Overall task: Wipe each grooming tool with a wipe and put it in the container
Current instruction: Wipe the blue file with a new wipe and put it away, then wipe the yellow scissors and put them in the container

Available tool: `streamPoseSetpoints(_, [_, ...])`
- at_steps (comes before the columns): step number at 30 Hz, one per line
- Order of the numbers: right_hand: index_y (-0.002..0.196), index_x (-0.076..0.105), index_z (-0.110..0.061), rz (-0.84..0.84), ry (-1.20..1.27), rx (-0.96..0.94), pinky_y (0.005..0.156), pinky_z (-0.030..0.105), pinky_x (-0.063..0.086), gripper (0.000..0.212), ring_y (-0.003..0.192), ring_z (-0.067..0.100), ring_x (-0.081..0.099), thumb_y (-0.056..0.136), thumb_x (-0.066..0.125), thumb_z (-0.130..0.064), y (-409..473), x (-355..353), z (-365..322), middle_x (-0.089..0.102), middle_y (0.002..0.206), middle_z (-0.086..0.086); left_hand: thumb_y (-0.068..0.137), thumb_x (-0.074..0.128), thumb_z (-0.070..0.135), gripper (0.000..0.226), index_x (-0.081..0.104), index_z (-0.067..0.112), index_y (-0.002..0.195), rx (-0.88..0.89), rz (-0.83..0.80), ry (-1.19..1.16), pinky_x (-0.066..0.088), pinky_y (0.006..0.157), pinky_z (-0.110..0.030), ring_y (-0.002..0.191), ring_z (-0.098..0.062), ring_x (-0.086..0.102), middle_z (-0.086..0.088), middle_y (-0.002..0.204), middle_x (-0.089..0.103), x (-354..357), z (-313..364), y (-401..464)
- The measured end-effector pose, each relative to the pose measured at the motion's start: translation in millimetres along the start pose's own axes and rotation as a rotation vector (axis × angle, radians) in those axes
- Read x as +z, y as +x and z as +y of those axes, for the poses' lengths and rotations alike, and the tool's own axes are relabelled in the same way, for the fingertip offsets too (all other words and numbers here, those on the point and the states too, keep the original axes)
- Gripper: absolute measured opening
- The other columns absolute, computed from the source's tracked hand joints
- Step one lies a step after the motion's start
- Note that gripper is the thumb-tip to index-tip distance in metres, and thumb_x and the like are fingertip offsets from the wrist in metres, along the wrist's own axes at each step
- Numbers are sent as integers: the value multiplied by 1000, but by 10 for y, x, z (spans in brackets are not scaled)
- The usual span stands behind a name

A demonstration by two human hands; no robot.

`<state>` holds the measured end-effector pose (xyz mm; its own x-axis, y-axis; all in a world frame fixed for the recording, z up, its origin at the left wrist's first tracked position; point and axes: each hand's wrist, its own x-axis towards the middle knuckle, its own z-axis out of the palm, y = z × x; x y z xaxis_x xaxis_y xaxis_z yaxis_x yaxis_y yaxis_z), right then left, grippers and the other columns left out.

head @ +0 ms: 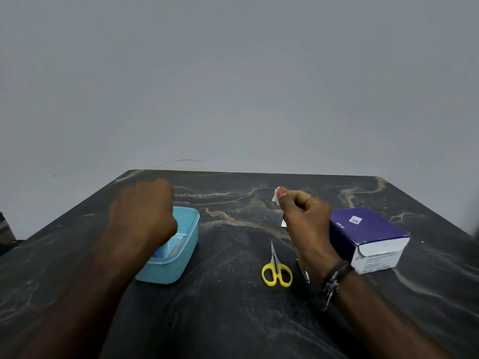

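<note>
A plain grey wall [233,73] filled the upper half of the view, smooth and evenly lit, with soft light and no strong shadows on it. A thin, faint curved line [178,161], perhaps a hair or a crack, showed on the wall just above the far edge of the furniture. Below it stood a dark tabletop [233,320] of black marble pattern with pale tan and white veins running across it; its far corners were rounded. At the left edge, beside the tabletop, a dark object [6,229] was partly visible, too cut off to identify.
</note>
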<state>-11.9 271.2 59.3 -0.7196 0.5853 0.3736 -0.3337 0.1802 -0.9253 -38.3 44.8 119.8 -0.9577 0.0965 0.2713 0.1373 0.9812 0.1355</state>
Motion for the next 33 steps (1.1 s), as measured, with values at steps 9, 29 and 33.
streamPoseSetpoints(9, [76,73,-13,3,5,-22,57,22,42,23,47,-3,49,91,63,-28,2,-5,-14,59,51,-14,82,68,51,36,54,18,74,317,-286,-159,44,69,-32,82,-22,59,0,78,60,196,1041,-470])
streamPoseSetpoints(29, [80,72,-25,-4,85,-112,61,22,50,8,60,-1,62,84,72,-18,31,-31,-29,75,74,-6,87,71,17,16,64,4,80,86,-732,-861,50,38,-20,41,-9,56,-10,66,64,653,975,90])
streamPoseSetpoints(33, [81,73,-21,-3,71,-88,60,25,48,5,54,-1,56,85,71,-19,49,-24,2,74,74,-1,82,76,17,19,59,7,85,21,-316,-1214,51,42,-29,42,-16,57,-12,63,65,897,932,118])
